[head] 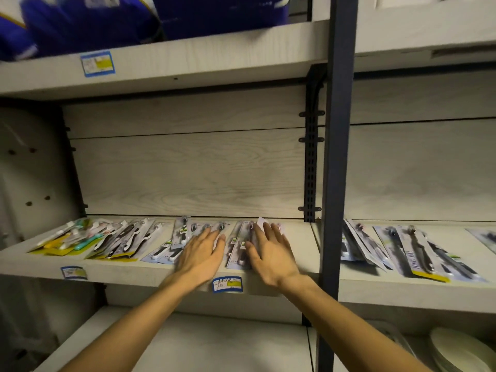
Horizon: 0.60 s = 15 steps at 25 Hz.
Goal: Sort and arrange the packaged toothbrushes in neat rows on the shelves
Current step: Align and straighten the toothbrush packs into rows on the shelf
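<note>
Toothbrush packs (185, 232) lie flat on the middle shelf (150, 272), long axes running front to back, heads toward the back wall, fanned slightly; flat card backing under clear glossy blister. Left hand (200, 255) palm down, fingers straight and spread, pressing on packs near shelf centre, nothing gripped. Right hand (271, 251) also flat, fingers straight, resting on the pack (237, 247) just beside the left hand; no curl round anything. Far left, a colourful pile (72, 238) of yellow, teal, white brushes, angled diagonally. Next to it dark-handled packs (126, 241) with yellow bottom strip. Right of the dark metal post (338, 157), more packs (418, 251) on the neighbouring shelf, one reads "JING PAI" or similar, blurry. Shelf is pale wood-grain laminate. Blue-bordered price tag (227, 284) on shelf edge, handwriting unreadable. Blue bags (88, 20) up top, blurred. White plates (461, 350) bottom right.
</note>
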Motion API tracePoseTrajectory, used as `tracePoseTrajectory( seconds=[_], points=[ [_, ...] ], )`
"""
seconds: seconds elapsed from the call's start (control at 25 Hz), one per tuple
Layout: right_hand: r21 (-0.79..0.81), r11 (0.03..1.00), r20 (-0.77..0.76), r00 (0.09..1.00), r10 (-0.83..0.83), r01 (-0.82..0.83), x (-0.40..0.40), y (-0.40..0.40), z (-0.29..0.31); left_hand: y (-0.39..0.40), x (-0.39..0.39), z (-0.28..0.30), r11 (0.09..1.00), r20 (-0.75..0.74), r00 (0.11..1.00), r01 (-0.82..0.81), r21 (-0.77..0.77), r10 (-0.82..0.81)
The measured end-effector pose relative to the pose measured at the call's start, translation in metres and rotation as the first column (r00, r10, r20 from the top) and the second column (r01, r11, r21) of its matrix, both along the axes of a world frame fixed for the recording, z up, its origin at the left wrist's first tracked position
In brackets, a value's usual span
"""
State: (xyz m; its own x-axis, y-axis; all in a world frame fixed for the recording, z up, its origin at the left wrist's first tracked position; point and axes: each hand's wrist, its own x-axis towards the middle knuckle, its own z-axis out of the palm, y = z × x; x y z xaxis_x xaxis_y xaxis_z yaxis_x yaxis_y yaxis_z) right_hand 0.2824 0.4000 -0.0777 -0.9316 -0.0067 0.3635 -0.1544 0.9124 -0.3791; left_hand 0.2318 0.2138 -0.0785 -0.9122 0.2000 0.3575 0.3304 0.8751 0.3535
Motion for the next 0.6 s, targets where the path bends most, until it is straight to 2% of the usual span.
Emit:
tracePoseTrajectory(
  seconds=[0.12, 0.24, 0.44, 0.6],
  points=[
    [0.063, 0.997, 0.000, 0.999, 0.036, -0.036, 0.042, 0.004, -0.010, -0.005, 0.036, 0.006, 1.000, 0.009, 1.000, 0.011, 0.001, -0.011],
    [0.021, 0.998, 0.023, 0.998, 0.059, -0.059, 0.082, 0.003, -0.018, 0.001, 0.078, 0.009, 0.999, -0.012, 0.999, 0.042, -0.017, -0.043],
    [-0.062, 0.980, 0.117, 0.974, 0.194, -0.188, 0.162, 0.023, -0.031, 0.032, 0.149, 0.000, 0.992, -0.056, 0.992, 0.119, 0.037, -0.116],
    [-0.010, 0.994, 0.120, 0.987, 0.106, -0.106, 0.219, 0.069, -0.049, 0.068, 0.198, -0.013, 0.982, -0.026, 0.984, 0.177, 0.066, -0.176]
  ],
)
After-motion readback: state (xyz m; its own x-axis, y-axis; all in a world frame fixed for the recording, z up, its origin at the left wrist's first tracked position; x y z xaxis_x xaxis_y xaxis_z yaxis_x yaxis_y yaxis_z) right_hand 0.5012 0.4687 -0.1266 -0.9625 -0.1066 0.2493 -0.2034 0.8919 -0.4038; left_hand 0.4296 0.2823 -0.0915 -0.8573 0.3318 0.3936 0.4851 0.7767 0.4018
